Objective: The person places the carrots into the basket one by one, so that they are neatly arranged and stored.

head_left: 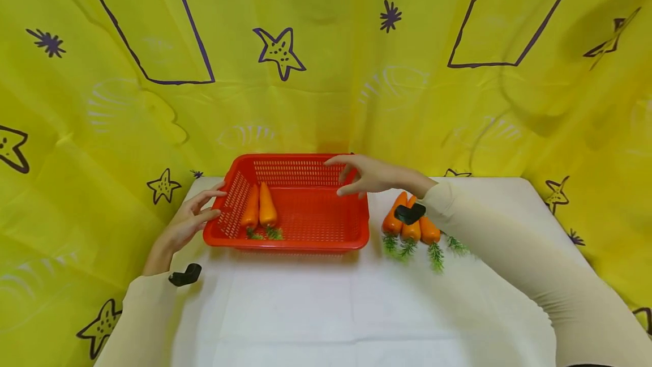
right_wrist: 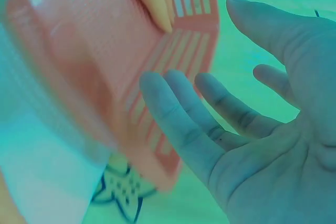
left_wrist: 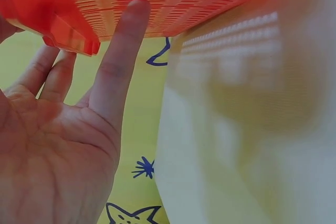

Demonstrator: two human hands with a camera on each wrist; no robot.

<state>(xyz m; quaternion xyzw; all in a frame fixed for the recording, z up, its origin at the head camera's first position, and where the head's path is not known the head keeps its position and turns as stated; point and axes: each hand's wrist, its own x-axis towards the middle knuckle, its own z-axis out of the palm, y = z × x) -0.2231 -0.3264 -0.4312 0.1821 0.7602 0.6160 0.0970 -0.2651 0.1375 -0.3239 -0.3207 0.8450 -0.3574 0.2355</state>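
Note:
A red plastic basket with slotted walls stands on the white table. Two orange toy carrots with green tops lie inside at its left end. My left hand is at the basket's left side, fingertips right at the wall and rim; in the left wrist view one long, straight finger reaches the slotted wall. Over the right end of the basket hangs my right hand, its fingers loosely bent and nothing between them. The right wrist view shows those fingers spread apart beside the slotted wall.
Several more carrots with green tops lie on the table right of the basket, partly hidden by my right sleeve. A yellow patterned curtain encloses the table at the back and sides. White cloth covers the table.

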